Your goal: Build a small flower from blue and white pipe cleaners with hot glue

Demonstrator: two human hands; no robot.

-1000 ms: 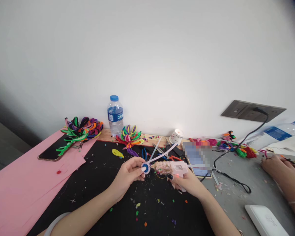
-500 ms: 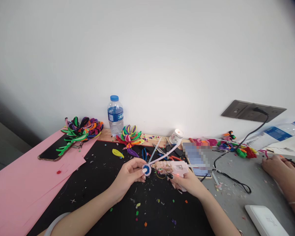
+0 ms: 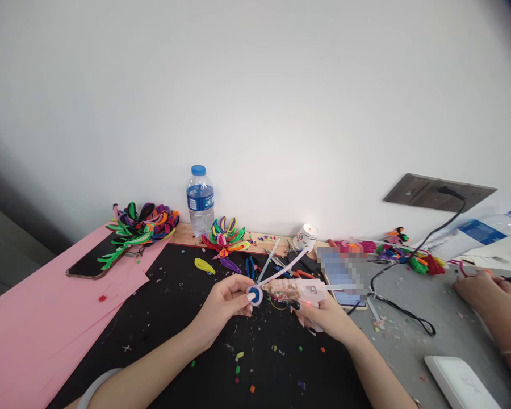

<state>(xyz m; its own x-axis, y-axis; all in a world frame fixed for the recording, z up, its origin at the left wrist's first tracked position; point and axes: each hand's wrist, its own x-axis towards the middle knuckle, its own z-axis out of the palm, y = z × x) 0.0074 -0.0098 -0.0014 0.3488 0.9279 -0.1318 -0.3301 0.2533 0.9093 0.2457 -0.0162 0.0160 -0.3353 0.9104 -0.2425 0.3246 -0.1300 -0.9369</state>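
Observation:
Between the thumb and fingers of my left hand (image 3: 230, 301) is a small round coil (image 3: 254, 295), blue in the middle with a pale lilac rim. A long pale strip (image 3: 285, 268) runs up and right from the coil. My right hand (image 3: 323, 318) is closed around a white glue gun (image 3: 309, 289), whose nozzle points left and lies close to the coil's right edge; whether they touch is too small to tell. A clear glue stick (image 3: 340, 287) sticks out of the gun's back end. Some fingers of my right hand are hidden behind the gun.
A bottle (image 3: 200, 199) stands by the wall beside bundled pipe cleaners (image 3: 145, 224). Pliers (image 3: 287, 262), a paper cup (image 3: 305, 237) and a phone (image 3: 340, 275) lie beyond my hands. Black cable (image 3: 402, 309) and another person's hand (image 3: 489, 295) are at the right.
The strip and coil have shifted very slightly, and the glue gun stays by the coil. At the right, the other person's hand has moved a little.

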